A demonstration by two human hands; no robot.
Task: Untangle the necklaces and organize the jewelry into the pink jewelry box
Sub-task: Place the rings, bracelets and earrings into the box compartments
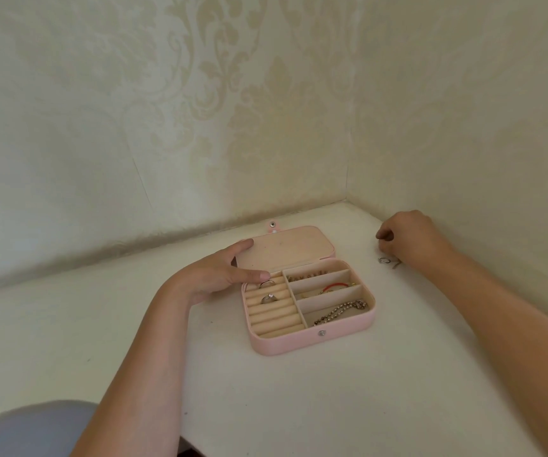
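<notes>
In the head view, we judge the job nearly finished. Our left hand (223,275) lies spread, fingers straight, against the far left corner of the open pink box (299,344). Its forefinger runs along the edge of the lid (295,245), which is folded flat back, and its thumb touches the corner of the ring rolls (274,319). Just beside that thumb a plain ring (267,284) sits in the rolls, with a stone ring (269,298) one step further from it. Across the divider from this hand, three compartments hold things: small gold pieces (305,277) in the far one, a red band (333,286) in the middle one, and a beaded chain (342,311) in the near one. The chain lies loose and, as far as we can see, is not knotted. Our right hand (407,239) rests well apart from the box, knuckles up on the white table (299,407), fingers curled down. Whether its fingertips pinch anything we cannot tell. Just under that hand, not touched by it, lie a small silver ring (385,260) and a tiny piece (397,264) too small to name. These look like the last loose items. What is left, we reckon, is to carry them over to the box and close the lid.
</notes>
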